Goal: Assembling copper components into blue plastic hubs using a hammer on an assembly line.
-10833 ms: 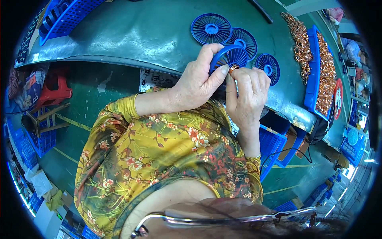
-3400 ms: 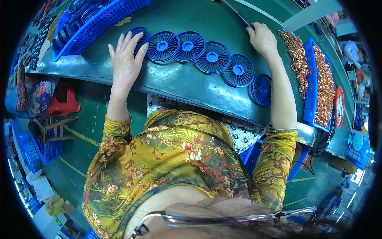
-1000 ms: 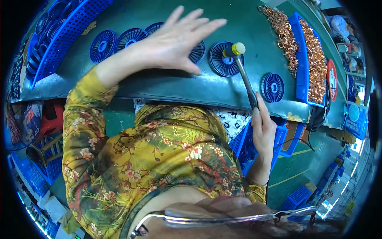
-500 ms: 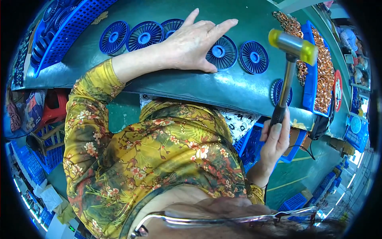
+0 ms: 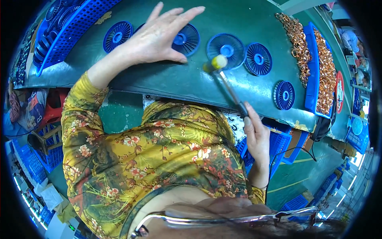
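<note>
Over the green worktable [image 5: 159, 81], my left hand [image 5: 153, 42] has its fingers spread, with the thumb by the near rim of a round blue spoked plastic disc [image 5: 191, 42]. The hand partly covers that disc and another behind it. My right hand [image 5: 257, 137] grips the dark handle of a mallet [image 5: 230, 88] with a yellow-faced head. Motion blurs the head, which shows at the near-left rim of a blue disc [image 5: 234, 44]; I cannot tell whether they touch. Beside that lies another disc [image 5: 258, 59], and a smaller-looking one [image 5: 284, 95] is farther right.
A blue perforated basket [image 5: 67, 38] of discs stands at the left. At the far left of the row lies one more disc [image 5: 117, 36]. To the right, copper-coloured rings [image 5: 296, 47] are heaped beside a blue tray [image 5: 313, 71] full of them. Blue crates [image 5: 280, 143] stand below the table edge.
My left hand has moved left, uncovering the disc near the mallet. My right hand has swung the mallet left and down from its raised place near the ring tray.
</note>
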`<state>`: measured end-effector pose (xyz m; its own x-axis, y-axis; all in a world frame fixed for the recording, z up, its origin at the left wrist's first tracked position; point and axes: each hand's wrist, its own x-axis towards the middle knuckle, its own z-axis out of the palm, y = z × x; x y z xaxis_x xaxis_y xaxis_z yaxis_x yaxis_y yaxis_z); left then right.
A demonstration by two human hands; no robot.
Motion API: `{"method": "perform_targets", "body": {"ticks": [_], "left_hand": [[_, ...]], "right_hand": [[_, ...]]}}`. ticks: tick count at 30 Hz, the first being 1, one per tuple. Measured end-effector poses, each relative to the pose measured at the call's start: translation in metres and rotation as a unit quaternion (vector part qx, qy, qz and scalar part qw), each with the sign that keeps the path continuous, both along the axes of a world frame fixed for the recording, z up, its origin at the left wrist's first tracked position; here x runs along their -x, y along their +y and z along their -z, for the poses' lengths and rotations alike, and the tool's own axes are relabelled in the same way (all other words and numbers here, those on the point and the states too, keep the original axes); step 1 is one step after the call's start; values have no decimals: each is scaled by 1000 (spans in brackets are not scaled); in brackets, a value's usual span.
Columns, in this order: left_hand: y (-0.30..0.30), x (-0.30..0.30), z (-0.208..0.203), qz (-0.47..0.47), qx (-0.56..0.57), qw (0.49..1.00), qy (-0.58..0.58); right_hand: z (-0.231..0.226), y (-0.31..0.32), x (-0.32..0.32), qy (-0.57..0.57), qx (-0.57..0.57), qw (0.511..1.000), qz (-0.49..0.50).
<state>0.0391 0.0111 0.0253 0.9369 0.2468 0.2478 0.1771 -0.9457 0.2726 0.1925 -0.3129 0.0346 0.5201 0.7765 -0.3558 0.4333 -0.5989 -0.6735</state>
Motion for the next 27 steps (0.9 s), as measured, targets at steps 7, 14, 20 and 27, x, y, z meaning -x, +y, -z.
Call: {"method": "perform_targets", "body": {"ticks": [7, 14, 20, 27], "left_hand": [[-17, -19, 14, -9, 92, 996, -4], [-13, -19, 29, -5, 79, 993, -82], [-15, -19, 32, -9, 96, 991, -88], [-16, -10, 24, -17, 118, 991, -64]], "right_hand": [[-10, 17, -2, 4, -303, 951, 57], [-14, 58, 5, -140, -52, 986, -77], [-11, 41, -2, -73, -237, 969, -11], [-3, 68, 1, -240, -42, 966, -91]]}}
